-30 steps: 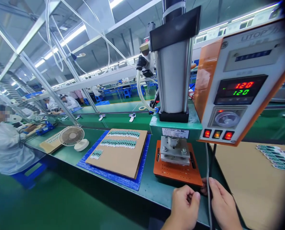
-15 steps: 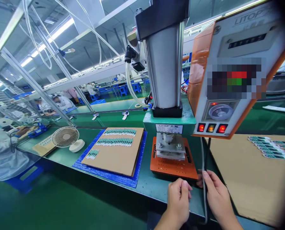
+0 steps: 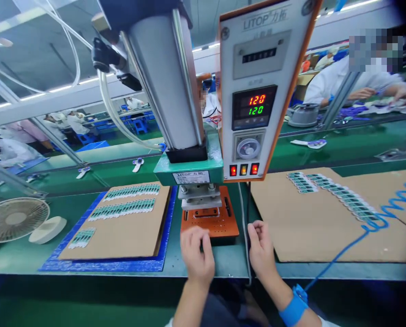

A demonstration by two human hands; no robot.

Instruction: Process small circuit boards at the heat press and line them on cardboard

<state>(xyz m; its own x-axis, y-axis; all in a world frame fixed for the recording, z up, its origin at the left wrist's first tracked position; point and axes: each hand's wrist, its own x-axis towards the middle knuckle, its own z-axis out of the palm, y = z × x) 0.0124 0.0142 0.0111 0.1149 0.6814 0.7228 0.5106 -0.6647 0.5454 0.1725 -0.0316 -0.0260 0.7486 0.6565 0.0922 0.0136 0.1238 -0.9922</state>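
Note:
My left hand (image 3: 197, 255) is in front of the orange press base (image 3: 209, 225), fingers curled, with thumb and fingertips apart and nothing visible between them. My right hand (image 3: 262, 250) is beside the hanging cables (image 3: 243, 227), its fingers bent; whether it holds anything is hidden. Above the base is the metal press head (image 3: 201, 197), with a gap under it. Rows of green and white strips (image 3: 122, 209) lie on the left cardboard (image 3: 131, 240), and more strips (image 3: 348, 197) lie on the right cardboard (image 3: 308, 231).
A control box (image 3: 257, 91) reading 120 hangs above the right cables. A fan (image 3: 17, 220) stands far left. A blue coiled cord (image 3: 339, 256) runs from my right wristband (image 3: 294, 309) across the right cardboard. People sit at benches behind.
The view has turned right, showing more of the right cardboard and the wristband. The press head has risen off the base. My left hand has loosened and moved nearer the base's front.

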